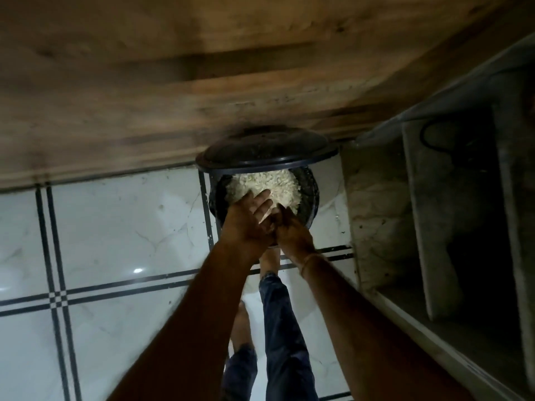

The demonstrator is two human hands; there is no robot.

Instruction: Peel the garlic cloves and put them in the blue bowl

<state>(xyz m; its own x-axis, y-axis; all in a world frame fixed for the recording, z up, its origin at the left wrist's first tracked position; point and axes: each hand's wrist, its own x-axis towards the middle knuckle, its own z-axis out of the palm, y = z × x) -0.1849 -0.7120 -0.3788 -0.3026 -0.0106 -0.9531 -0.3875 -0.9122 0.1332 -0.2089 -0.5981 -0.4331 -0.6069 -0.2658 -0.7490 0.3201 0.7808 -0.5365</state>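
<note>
- Left hand (246,219): released, fingers straight and together, palm turned toward the other hand, held over the near rim of the bin (311,195).
- Right hand (293,231): seen edge-on, pressed against the left palm. I cannot tell whether its fingers are curled. It is also over the near rim of the bin.
- Pale scraps (265,217), apparently garlic peel, lie between the two palms, touching both.
- Peel heap (260,183): fills the bin nearly to the rim, just beyond the fingertips. Contact with it cannot be confirmed.
- Lid (266,149): raised at the far side of the bin, overhanging the rim on both sides.
- Wooden panel (202,68): directly behind the bin, with the lid against it or just short of it.
- Stone shelf unit (419,212): close on the right of the bin, a narrow strip of floor between them.
- Tiled floor (115,227): wide, open room left of the bin.
- One bare foot (270,261) stands just before the bin, below the hands.
</note>
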